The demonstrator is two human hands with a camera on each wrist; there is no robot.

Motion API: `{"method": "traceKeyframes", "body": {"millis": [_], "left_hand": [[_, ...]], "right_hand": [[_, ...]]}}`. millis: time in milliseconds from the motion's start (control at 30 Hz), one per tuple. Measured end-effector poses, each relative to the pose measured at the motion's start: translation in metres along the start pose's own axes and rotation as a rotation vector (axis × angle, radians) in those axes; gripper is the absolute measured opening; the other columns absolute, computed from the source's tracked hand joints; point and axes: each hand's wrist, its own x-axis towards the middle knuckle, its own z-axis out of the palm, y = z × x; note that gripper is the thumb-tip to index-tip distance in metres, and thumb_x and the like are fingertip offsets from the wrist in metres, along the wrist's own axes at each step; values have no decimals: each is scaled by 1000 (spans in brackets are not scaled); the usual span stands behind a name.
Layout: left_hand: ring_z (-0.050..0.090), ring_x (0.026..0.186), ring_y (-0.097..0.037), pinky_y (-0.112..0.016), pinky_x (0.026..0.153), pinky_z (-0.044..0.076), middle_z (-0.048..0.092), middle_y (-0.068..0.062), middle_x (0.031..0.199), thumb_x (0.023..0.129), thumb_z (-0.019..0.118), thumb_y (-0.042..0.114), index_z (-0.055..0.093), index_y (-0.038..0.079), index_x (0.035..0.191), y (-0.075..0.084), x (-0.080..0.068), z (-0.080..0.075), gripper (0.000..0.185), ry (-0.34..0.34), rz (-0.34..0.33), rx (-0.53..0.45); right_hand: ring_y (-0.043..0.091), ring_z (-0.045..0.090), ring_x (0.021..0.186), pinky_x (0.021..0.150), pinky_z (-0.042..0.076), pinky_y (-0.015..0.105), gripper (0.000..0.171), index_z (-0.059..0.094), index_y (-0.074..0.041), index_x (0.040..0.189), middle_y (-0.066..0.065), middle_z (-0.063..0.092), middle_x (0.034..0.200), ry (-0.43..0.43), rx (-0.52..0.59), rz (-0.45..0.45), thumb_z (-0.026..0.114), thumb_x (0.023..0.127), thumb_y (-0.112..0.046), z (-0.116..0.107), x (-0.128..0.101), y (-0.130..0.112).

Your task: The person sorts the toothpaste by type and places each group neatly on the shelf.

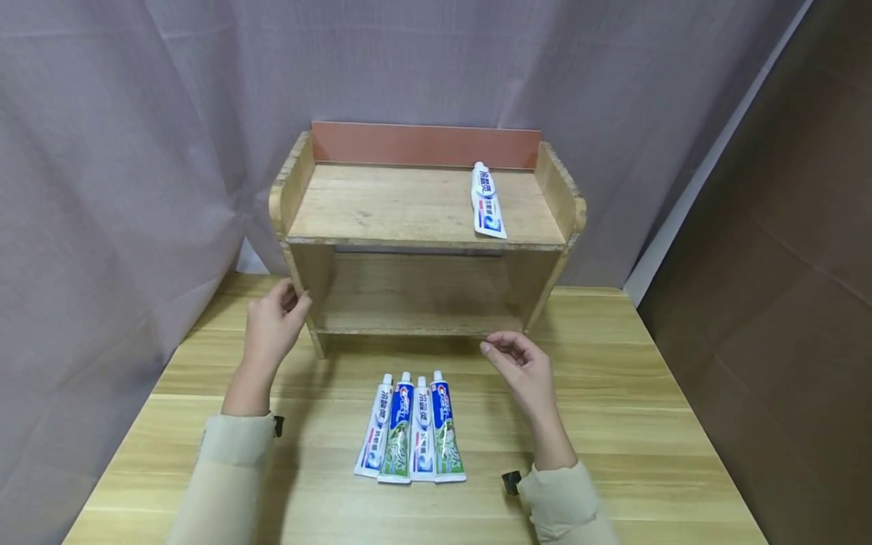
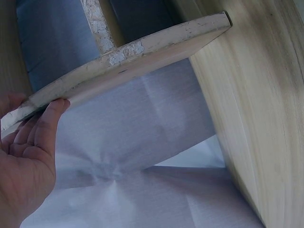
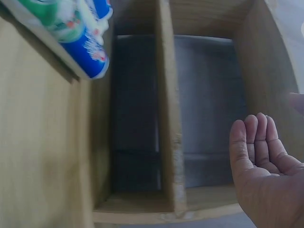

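Note:
A small wooden shelf (image 1: pixel 409 246) with two levels stands on the table. My left hand (image 1: pixel 271 325) grips the front edge of its left side panel (image 2: pixel 156 50), thumb on one face and fingers on the other. In front of the lower board, toward the right, my right hand (image 1: pixel 521 371) has loosely bent fingers and nothing in it. One white and blue toothpaste tube (image 1: pixel 487 200) lies on the top board, cap toward the back. Several more tubes, white-blue ones and a blue-green one (image 1: pixel 398 431) among them, lie side by side on the table between my forearms, caps toward the shelf.
A reddish-brown strip (image 1: pixel 425 145) runs along the back of the top board. Grey cloth (image 1: pixel 422 60) hangs behind the shelf and at the left. A dark brown panel (image 1: pixel 783 303) rises along the right. The wood-grain table (image 1: pixel 654 454) extends around the tubes.

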Motion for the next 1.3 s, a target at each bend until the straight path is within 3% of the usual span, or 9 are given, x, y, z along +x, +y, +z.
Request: {"method": "traceKeyframes", "body": {"millis": [233, 500, 833, 1300], "left_hand": [[73, 95, -37, -46, 81, 62, 73, -23, 104, 95, 65, 14, 70, -3, 109, 3, 9, -3, 22, 32, 31, 14], [73, 96, -35, -43, 82, 62, 73, -22, 106, 96, 65, 15, 69, -2, 111, 2, 6, -1, 23, 2, 3, 9], [74, 93, -36, -44, 80, 62, 74, -20, 104, 95, 65, 14, 70, -1, 108, 2, 4, 1, 20, 14, 7, 11], [74, 95, -35, -42, 80, 62, 73, -22, 103, 95, 65, 14, 70, -1, 108, -1, -1, 0, 21, 10, 6, 8]], "right_hand": [[16, 67, 89, 83, 59, 23, 22, 67, 9, 107, 15, 70, 101, -18, 27, 21, 75, 88, -1, 6, -6, 12], [15, 67, 92, 84, 58, 20, 25, 65, 12, 108, 21, 69, 105, -78, -70, 108, 73, 89, -1, 10, -24, -5], [20, 66, 94, 84, 57, 22, 24, 70, 0, 109, 13, 71, 104, -114, -184, 216, 76, 90, -14, 11, -28, 46], [20, 67, 88, 79, 60, 26, 26, 71, 3, 109, 10, 72, 97, -179, -277, 302, 75, 89, -13, 29, -42, 61]]}}
